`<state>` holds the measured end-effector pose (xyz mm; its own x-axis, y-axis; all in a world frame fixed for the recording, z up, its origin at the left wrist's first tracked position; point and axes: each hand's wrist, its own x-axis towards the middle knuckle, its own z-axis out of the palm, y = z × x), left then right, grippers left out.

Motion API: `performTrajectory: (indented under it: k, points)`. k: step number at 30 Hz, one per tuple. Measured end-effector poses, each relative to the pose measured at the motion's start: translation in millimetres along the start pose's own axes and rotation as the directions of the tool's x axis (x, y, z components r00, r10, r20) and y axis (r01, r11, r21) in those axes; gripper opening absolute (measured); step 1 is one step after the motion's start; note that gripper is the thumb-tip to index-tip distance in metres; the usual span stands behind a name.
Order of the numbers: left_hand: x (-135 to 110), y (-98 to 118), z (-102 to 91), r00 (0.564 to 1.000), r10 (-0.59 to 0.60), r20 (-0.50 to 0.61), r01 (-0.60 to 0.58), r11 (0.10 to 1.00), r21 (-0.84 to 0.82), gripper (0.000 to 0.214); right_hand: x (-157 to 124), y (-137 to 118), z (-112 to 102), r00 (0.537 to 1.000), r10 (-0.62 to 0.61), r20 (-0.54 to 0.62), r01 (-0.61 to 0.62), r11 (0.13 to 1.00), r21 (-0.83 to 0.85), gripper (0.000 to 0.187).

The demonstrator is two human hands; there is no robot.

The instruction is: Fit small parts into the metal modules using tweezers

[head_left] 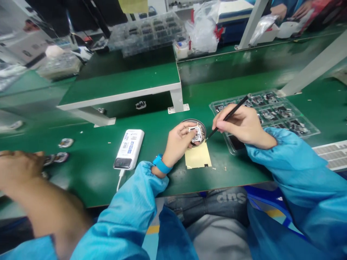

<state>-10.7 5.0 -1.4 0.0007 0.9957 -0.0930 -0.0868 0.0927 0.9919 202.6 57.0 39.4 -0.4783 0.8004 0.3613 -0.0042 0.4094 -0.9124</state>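
My left hand (177, 141) grips a small white and metal component (197, 134) between fingers and thumb, just above a round dark dish (201, 125). The fingers hide part of the component and dish. My right hand (241, 124) holds a slim black tool (227, 120) like a pen, its tip close to the component's lower right side. A yellowish sheet (197, 156) lies on the green bench (89, 173) under the dish. A clear plastic tray (282, 115) of small dark and metal parts sits beyond my right hand.
A white power bank (129, 149) with a white cable lies left of my hands. Further left, a co-worker's hand (18, 168) is near small parts (65, 143). A raised green shelf (119, 85) on white legs stands ahead, with clear parts boxes and a plastic bag (202, 30) beyond.
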Motion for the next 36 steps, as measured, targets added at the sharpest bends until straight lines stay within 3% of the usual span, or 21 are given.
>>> performTrajectory:
  k: [2, 5, 13, 21, 36]
  points:
    - [-2, 2, 1.7, 1.0, 0.013, -0.011, -0.013, 1.0, 0.02, 0.028, 0, 5, -1, 0.99, -0.102, -0.096, 0.093, 0.991, -0.094, 0.019]
    - [-5, 4, 4.8, 0.999, 0.032, -0.025, -0.031, 0.999, 0.039, 0.028, -1, 11, 0, 0.968, -0.21, -0.135, 0.177, 0.959, -0.22, 0.015]
    - [-5, -2, 7.9, 0.998, 0.009, -0.062, -0.005, 0.997, 0.073, 0.022, -2, 16, 5, 0.949, -0.316, -0.02, 0.295, 0.906, -0.302, 0.006]
    - [-5, -3, 8.0, 0.998, 0.006, -0.064, 0.0, 0.996, 0.091, 0.026, -2, 19, 6, 0.938, -0.335, 0.09, 0.345, 0.875, -0.34, 0.007]
    - [-5, -4, 7.8, 0.998, -0.005, -0.063, 0.012, 0.995, 0.101, 0.026, -1, 19, 6, 0.918, -0.376, 0.129, 0.396, 0.845, -0.358, 0.008]
